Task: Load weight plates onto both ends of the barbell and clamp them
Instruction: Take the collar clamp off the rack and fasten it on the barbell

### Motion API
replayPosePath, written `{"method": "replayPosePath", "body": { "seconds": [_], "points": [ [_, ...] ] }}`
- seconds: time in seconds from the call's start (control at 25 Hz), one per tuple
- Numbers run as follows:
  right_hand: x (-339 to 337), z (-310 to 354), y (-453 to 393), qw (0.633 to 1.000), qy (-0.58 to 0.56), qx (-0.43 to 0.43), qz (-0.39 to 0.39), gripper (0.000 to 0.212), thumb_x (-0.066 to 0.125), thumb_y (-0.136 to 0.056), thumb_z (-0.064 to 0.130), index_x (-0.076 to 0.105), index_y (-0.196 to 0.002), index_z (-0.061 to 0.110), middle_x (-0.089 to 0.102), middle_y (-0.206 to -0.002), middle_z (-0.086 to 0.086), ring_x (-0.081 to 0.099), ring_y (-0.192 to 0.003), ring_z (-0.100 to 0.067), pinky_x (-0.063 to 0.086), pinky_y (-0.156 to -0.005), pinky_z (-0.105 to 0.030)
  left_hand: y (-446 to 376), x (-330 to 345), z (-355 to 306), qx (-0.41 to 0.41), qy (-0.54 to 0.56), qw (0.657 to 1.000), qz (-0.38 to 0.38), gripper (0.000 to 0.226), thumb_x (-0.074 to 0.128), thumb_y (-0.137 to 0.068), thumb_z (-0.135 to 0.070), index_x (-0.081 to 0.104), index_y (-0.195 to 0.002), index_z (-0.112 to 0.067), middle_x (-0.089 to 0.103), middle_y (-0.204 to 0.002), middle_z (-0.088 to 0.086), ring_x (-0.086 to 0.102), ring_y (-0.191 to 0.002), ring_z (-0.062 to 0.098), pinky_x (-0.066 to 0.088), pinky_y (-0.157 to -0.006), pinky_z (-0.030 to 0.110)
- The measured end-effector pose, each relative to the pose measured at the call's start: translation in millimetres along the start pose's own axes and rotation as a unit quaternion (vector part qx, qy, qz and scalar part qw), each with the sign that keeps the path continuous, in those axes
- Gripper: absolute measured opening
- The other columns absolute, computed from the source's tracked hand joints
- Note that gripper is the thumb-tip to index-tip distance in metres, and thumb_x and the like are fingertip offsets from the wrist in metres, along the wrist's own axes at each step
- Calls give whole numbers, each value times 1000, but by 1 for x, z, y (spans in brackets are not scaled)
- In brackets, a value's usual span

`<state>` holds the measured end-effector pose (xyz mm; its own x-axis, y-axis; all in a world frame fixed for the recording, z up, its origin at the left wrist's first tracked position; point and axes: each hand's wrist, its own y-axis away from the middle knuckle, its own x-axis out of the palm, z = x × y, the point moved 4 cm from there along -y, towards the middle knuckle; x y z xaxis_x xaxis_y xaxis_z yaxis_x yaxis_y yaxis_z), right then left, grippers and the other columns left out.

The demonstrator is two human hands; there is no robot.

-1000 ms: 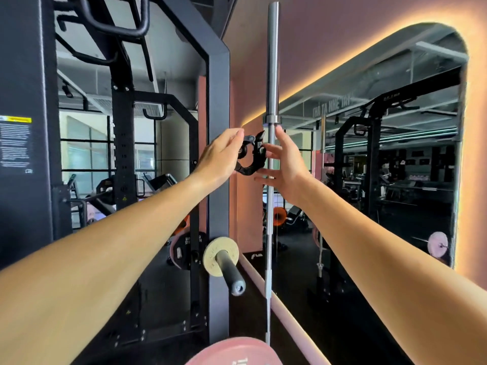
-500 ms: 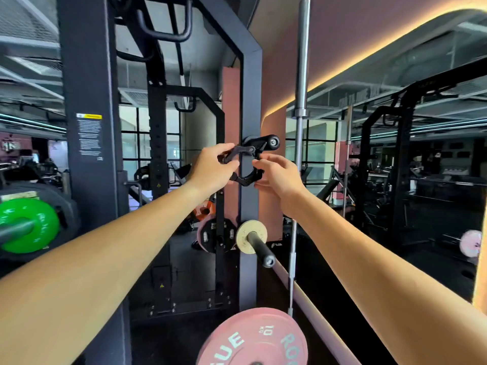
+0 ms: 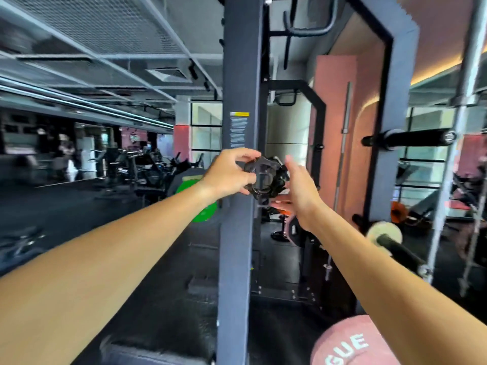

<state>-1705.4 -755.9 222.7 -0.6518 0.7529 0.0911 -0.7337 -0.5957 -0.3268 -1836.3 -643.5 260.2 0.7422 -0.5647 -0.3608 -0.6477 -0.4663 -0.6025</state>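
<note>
two hands [image 3: 229, 175], one collar [image 3: 264, 177], one pink plate [image 3: 350, 343]

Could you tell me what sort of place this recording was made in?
Almost certainly a commercial gym: a black power rack, a pink bumper plate and rows of exercise machines fill the view.

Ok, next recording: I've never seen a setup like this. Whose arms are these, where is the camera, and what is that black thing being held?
No robot here: a camera worn on a person's head looks out over their own two arms in a gym. The left hand grips a black barbell clamp, a ring that locks weight plates onto a bar. The right hand is beside it with straight fingers, touching it or nearly so; the blur hides which. Behind them stands a dark rack post. A pink weight plate shows at the bottom edge, a green plate behind the left arm, and a steel bar stands upright on the right.
</note>
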Motion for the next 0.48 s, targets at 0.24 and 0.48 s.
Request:
{"method": "replayPosePath", "body": {
  "seconds": [0.24,0.48],
  "points": [
    [115,-18,16,995,2,75,67,44,37,-95,67,59,-107,31,78,-90,-7,78,-68,-28,61,-58,-35,44,-106,28,-33,-32,999,7,51,68,-83,10,68,-122,-23,65,-127,-4,70,-69,2,64,-58,32],
    [181,-38,51,986,82,64,130,39,53,-97,50,61,-115,16,67,-119,-10,76,-88,-31,64,-62,-47,88,-161,66,-104,-40,992,64,27,80,-84,-40,74,-111,-37,71,-113,-7,72,-91,10,62,-56,38]
  ]
}}
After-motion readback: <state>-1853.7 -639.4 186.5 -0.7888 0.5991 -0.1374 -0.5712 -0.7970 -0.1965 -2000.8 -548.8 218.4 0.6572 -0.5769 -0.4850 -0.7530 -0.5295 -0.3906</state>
